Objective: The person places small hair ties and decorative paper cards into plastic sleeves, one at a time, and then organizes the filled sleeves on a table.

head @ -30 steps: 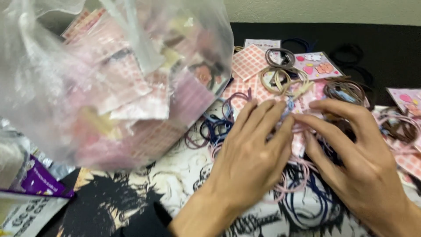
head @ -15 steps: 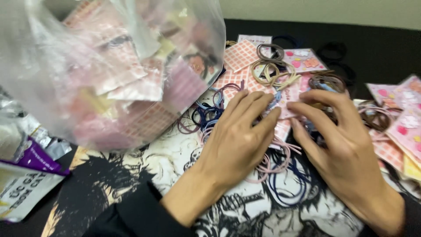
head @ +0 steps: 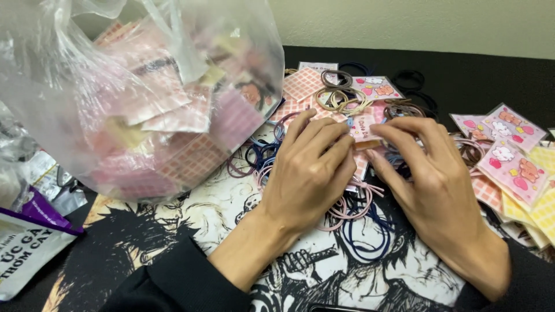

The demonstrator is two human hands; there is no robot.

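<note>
Cluttered mat (head: 243, 214): both hands (head: 312, 173) seemingly pinch a pink card (head: 363, 128)

Plastic bag (head: 115, 86) cut by top, left edges; pink card (head: 363, 128) half hidden behind fingers (head: 324, 138).

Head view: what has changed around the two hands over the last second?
The camera has shifted, so the scene slid left and more pastel cards show at right. Both hands, left hand and right hand, now pinch a small pink printed card lifted between their fingers; earlier they pressed into the pile of elastic hair ties. The clear plastic bag of pink packets stayed put.
</note>
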